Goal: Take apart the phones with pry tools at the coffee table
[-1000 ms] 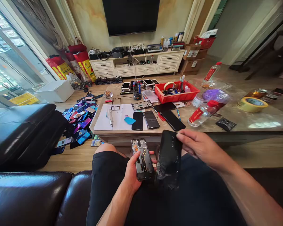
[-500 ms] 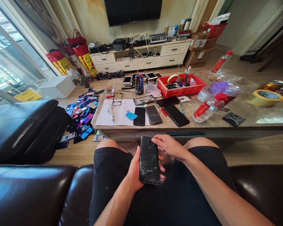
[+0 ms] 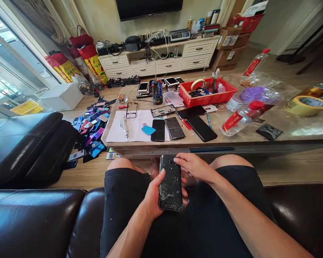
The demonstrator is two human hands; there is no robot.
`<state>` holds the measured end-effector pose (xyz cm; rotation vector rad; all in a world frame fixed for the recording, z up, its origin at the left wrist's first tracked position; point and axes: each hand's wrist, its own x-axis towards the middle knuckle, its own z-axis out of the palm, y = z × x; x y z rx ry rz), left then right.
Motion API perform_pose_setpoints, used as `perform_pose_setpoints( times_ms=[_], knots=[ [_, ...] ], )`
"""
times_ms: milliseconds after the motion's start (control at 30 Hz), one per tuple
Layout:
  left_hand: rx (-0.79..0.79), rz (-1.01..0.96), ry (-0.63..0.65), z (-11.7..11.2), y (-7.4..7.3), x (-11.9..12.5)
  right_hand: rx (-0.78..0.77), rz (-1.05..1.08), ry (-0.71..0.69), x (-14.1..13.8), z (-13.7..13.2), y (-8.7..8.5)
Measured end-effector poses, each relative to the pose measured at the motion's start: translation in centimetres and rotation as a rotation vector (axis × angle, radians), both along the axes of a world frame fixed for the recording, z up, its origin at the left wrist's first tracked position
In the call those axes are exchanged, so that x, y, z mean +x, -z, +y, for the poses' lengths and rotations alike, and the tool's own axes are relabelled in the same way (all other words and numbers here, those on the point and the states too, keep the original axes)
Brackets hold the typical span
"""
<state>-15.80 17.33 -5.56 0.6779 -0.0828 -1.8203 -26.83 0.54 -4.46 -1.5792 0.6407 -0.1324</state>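
Holds a cracked phone (image 3: 170, 186) over the lap with its back up, its left grip (image 3: 154, 196) wrapped around the lower sides, laying the thumb on the back, and pinching the upper right corner in the right grip (image 3: 191, 165). Has both grips narrowed on the same phone; cannot tell how firmly. Faces a counter (image 3: 296, 125) just past the knees (image 3: 233, 161), crowded along its near edge. Shows on the left a sheet of paper (image 3: 114, 129) bearing a white tool (image 3: 125, 128), a blue pick (image 3: 148, 130) and a black phone (image 3: 158, 129), with a grey phone (image 3: 174, 128) just beside. Continues rightward with a larger dark phone (image 3: 202, 128), lying aslant near a blue pen (image 3: 209, 121). Meets behind these a bare frame (image 3: 131, 110), a tool stand (image 3: 157, 95) and a red tray (image 3: 208, 100) full of tools. Runs on the right into a tilted bottle (image 3: 234, 122), partly covering a purple bag (image 3: 254, 94), then a black packet (image 3: 269, 132) and a yellow tape roll (image 3: 308, 106). Passes on the floor, left of the counter, a heap of phones (image 3: 97, 123), hemmed in by a black ottoman (image 3: 29, 139) and a white box (image 3: 61, 96). Ends at a white cabinet (image 3: 168, 66), loaded with cables (image 3: 159, 37).
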Motion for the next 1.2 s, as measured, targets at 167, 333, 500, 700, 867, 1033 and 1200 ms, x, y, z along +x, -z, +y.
perform_pose_setpoints(
  times_ms=[167, 333, 500, 700, 867, 1033, 1200],
  knots=[
    [0.001, -0.126, -0.064, 0.1, -0.2, -0.4, -0.022, -0.011, -0.021, -0.2, -0.1, 0.4],
    [-0.019, -0.178, -0.102, 0.1, -0.2, -0.6, -0.040, -0.005, -0.032, -0.3, -0.2, 0.8],
    [-0.029, -0.178, -0.138, 0.0, 0.1, -0.8, -0.121, -0.001, 0.092, -0.5, 0.4, 0.4],
    [0.010, -0.199, -0.177, -0.4, 0.2, -1.0, -0.197, -0.039, 0.236, -0.7, 1.3, 0.1],
    [0.036, -0.317, -0.177, -0.4, 0.1, -1.1, -0.335, -0.042, 0.314, -0.9, 0.5, 1.2],
    [0.023, -0.608, -0.153, -0.7, 0.6, -1.4, -0.235, -0.199, 0.239, -0.4, 1.1, 1.4],
    [-0.031, -1.075, -0.160, -0.9, 1.5, -1.8, -0.268, -0.225, 0.111, 0.7, 3.1, 0.3]
  ],
)
